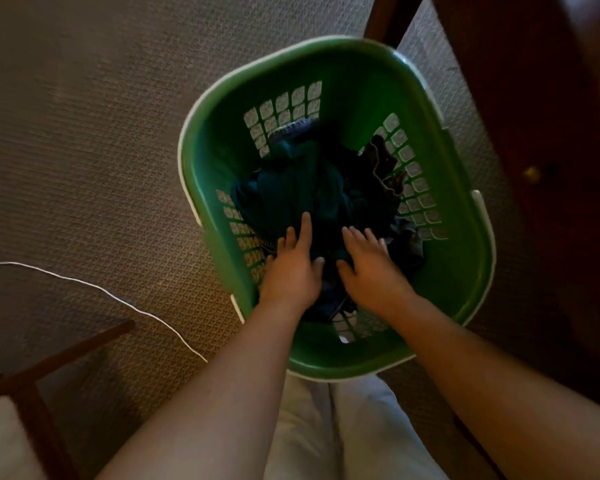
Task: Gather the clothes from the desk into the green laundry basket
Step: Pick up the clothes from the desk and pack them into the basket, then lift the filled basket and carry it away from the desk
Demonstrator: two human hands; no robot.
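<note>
The green laundry basket (440, 271) stands on the carpet right in front of me. Inside it lies a heap of dark clothes (309, 188), mostly teal and navy, with a brown piece at the right side. Both my hands are down in the basket on top of the heap. My left hand (293, 261) lies flat on the clothes with its fingers straight and spread. My right hand (368, 261) lies beside it, also with straight fingers pressing on the dark fabric. Neither hand grips anything.
A dark wooden desk (534, 133) stands at the right, with a leg behind the basket. A white cable (118, 296) runs across the patterned carpet at the left. A wooden chair with a pale cushion (25, 410) sits at the lower left.
</note>
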